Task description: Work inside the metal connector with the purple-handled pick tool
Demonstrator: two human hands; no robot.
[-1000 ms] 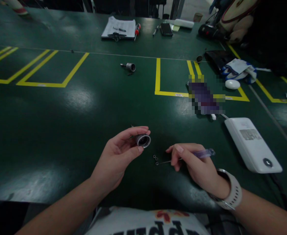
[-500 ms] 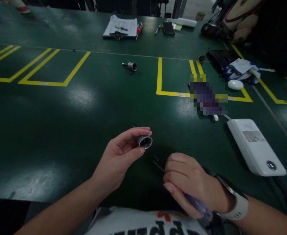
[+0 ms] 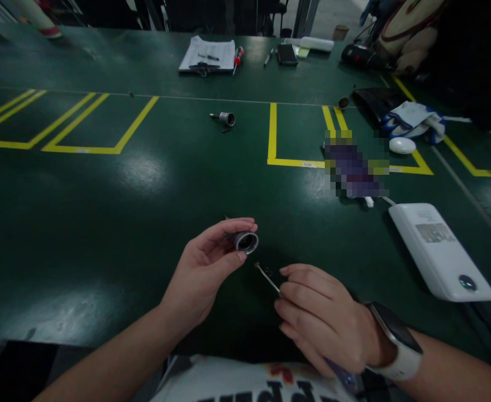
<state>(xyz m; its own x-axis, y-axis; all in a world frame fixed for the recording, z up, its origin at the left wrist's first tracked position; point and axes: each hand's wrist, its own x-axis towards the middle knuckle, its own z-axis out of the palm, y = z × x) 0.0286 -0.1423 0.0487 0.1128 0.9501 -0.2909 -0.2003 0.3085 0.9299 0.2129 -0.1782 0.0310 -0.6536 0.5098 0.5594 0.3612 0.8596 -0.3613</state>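
Observation:
My left hand (image 3: 205,265) is closed round a hollow metal cylinder part (image 3: 246,242), its open round end facing right. A thin stem pokes out behind the fingers. In my right hand (image 3: 324,312) is a screwdriver (image 3: 269,280), its thin shaft slanting up and left toward the cylinder. The tip carries something small and dark, perhaps a screw, and stays just apart from the cylinder. The purplish clear handle (image 3: 341,375) shows below the palm. Beside the shaft, tiny dark rings or screws (image 3: 268,272) lie on the green table (image 3: 144,223).
Farther back lies a similar metal part with a stem (image 3: 227,119). To the right are a pixelated phone (image 3: 354,170), a white power bank (image 3: 442,251), a white oval case (image 3: 402,146) and a cloth (image 3: 415,120). A clipboard (image 3: 207,56) and red screwdriver (image 3: 238,58) are at the back.
My right hand has turned, and the screwdriver's tip has moved up and left, away from the tiny pieces and closer to the cylinder. My left hand has hardly moved.

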